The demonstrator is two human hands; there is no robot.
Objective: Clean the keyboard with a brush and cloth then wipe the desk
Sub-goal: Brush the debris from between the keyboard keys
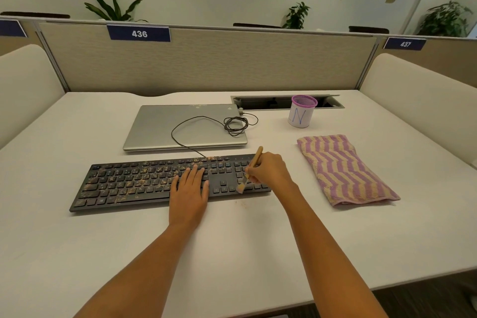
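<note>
Right grip: my right grip [268, 169] is curled round a brush [256, 156], pinching the handle low down, close to the bristles.
Brush make: a slim, round, pale wooden handle with a short soft tuft of light bristles, blurred at the tip.
Brush axis: tilted. The handle end points up and away from me above the knuckles. The bristles point down and toward me and touch the keys just left of the right grip.
Left grip: my left grip [189, 190] lies palm down on the keys with its fingers straight, holding nothing.
Keyboard: the keyboard [134, 183] is flat black plastic, long and low. Its long axis runs left to right under both grips, and its right end is beneath the right grip.
Dirt: gritty tan crumbs [129, 181] speckle the keys, thickest left of the left grip.
Cloth: the cloth [343, 170] is nubby towelling in wavy purple and beige stripes, folded into a long rectangle. It lies flat to the right of the right grip, apart from it.
Table: the table [77, 253] is smooth and matte white.
Laptop: the laptop [180, 126] is a closed silver slab beyond the left grip, with a thin dark cable [201, 117] looped on its lid.
Cup: the cup [302, 112] is round and white with a purple mesh rim, and stands beyond the right grip.
</note>
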